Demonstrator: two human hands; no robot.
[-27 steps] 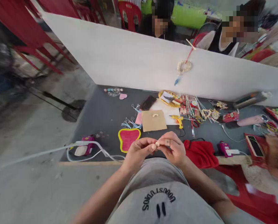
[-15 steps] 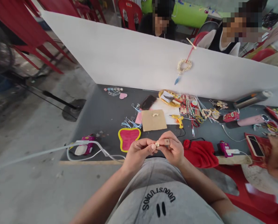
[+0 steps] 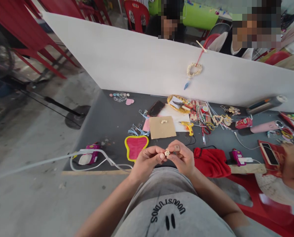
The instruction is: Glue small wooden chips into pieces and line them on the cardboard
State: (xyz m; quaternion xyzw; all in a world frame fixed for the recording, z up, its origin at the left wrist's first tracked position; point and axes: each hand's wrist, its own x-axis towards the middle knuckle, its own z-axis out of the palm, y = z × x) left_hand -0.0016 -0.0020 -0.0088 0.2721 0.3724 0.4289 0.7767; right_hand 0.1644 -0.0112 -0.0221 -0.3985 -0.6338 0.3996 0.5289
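Between the fingertips of both hands is a small cream-coloured beaded piece point(image 3: 167, 153), shaped like a little flower or cluster. My left hand point(image 3: 149, 161) pinches its left side, and my right hand point(image 3: 181, 158) pinches it from the right. Both are held just above the table's near edge, in front of my shirt. Beyond them lies a brown cardboard square point(image 3: 163, 127) with a short curved strip of cream beads point(image 3: 163, 121) on it. A yellow glue gun point(image 3: 188, 127) rests right of the cardboard. Left of my hands is a pink pad with a yellow rim point(image 3: 136, 147).
A white partition point(image 3: 137, 59) borders the table's back, with a beaded heart ornament point(image 3: 194, 69) hanging on it. Purple power sockets point(image 3: 94, 153) and cables sit at the left edge. A red cloth point(image 3: 211, 162) lies at right, near another person's arm point(image 3: 291, 161).
The beaded piece has turned slightly between my fingers, so its round face shows more. My hands stay in nearly the same place.
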